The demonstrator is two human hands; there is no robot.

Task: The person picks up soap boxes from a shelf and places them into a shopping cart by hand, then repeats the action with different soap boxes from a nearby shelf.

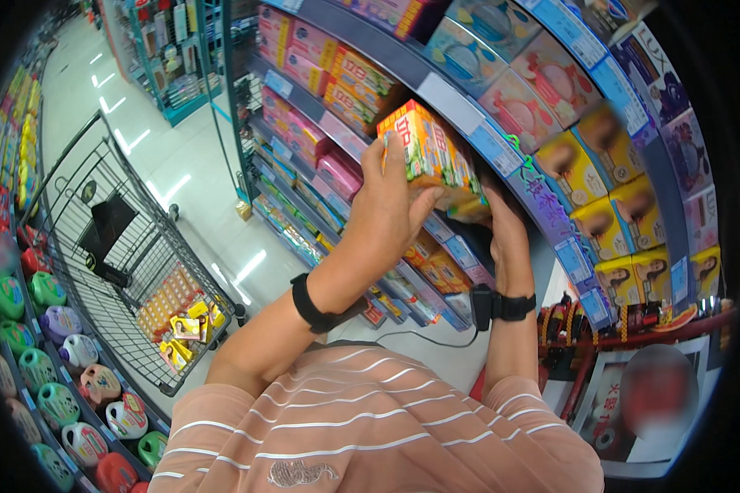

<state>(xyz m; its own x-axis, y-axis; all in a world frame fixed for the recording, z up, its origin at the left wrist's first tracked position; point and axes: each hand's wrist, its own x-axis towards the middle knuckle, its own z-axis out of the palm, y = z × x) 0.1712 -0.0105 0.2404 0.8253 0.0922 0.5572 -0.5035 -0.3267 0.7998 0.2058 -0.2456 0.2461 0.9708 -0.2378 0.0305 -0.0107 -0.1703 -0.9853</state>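
Both hands hold a bundle of orange, white and green boxed packs (435, 148) in front of an open gap in the store shelf. My left hand (388, 197) presses its fingers on the near end, with the thumb along the lower edge. My right hand (509, 222) supports the far end from below and the right; its fingertips are partly hidden behind the packs. Similar orange packs (351, 86) stand stacked on the shelf just left of the bundle. Each wrist wears a black band, and a dark cable hangs near the right one.
A wire shopping cart (123, 246) at left holds small boxes (169, 302) and yellow packs (188, 330). Bottles of detergent (58, 403) line the left shelf. Yellow boxes (616, 215) fill the shelf at right, above a red rail (684, 333). A price-tag strip (450, 101) edges the shelf.
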